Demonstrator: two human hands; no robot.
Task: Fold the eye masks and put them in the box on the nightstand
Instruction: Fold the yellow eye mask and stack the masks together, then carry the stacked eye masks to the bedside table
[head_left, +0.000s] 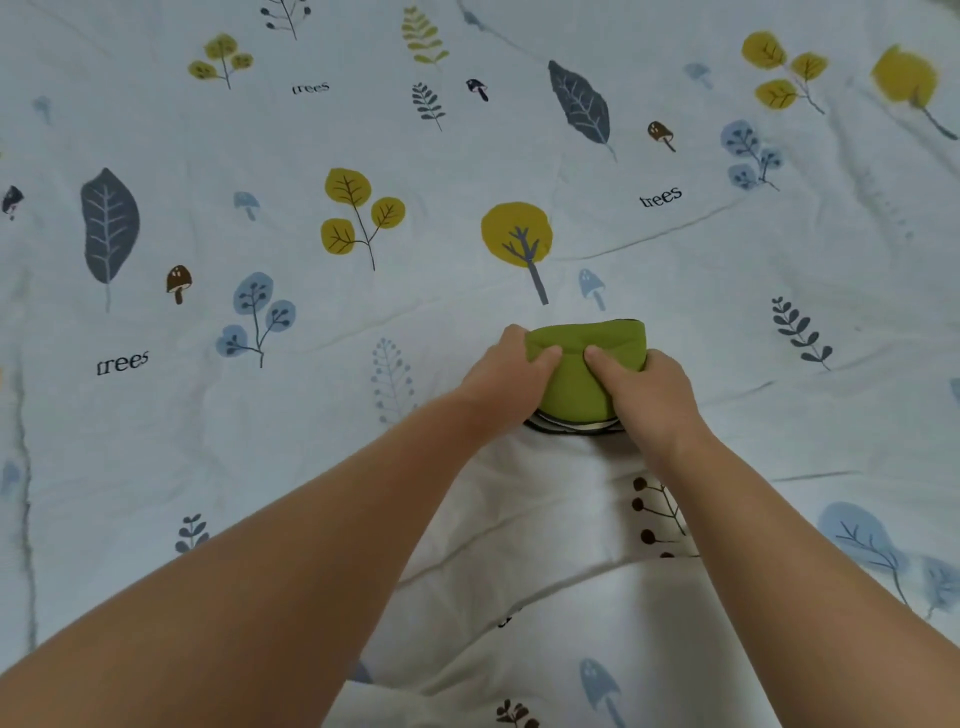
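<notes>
Two hands are pressed onto one green eye mask (582, 374) just right of the frame's centre, on the leaf-printed bedsheet (311, 441). From the left, the left hand (506, 376) is closed on the mask's left edge; the right hand (647, 392) is clamped on its right edge, thumbs nearly meeting. A striped layer shows beneath, possibly a second mask. Edges are best aligned and the crease pressed flat. No box or nightstand is seen.

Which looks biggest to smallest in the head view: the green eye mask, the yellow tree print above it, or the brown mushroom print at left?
1. Green eye mask, partly covered by both hands.
2. Yellow tree print.
3. Brown mushroom print, clearly smallest.
</notes>
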